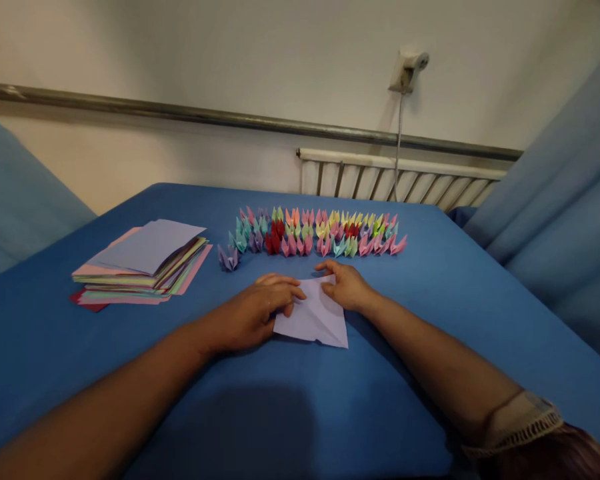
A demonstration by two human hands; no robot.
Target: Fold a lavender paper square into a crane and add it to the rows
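Observation:
A pale lilac sheet of paper (pixel 314 319), partly folded, lies on the blue table (pixel 430 320) in front of me. My left hand (pixel 255 310) rests on its left edge with the fingers bent and pressed down on the paper. My right hand (pixel 347 285) presses on its upper right corner, fingers flat and close together. Just beyond the hands stand rows of several small folded paper figures (pixel 315 233) in many colours, with one purple figure (pixel 228 259) standing apart at the left.
A stack of coloured paper sheets (pixel 143 263) lies on the table at the left, a lilac sheet on top. Blue curtains hang at both sides. A white radiator (pixel 400 177) and a wall rail run behind the table's far edge.

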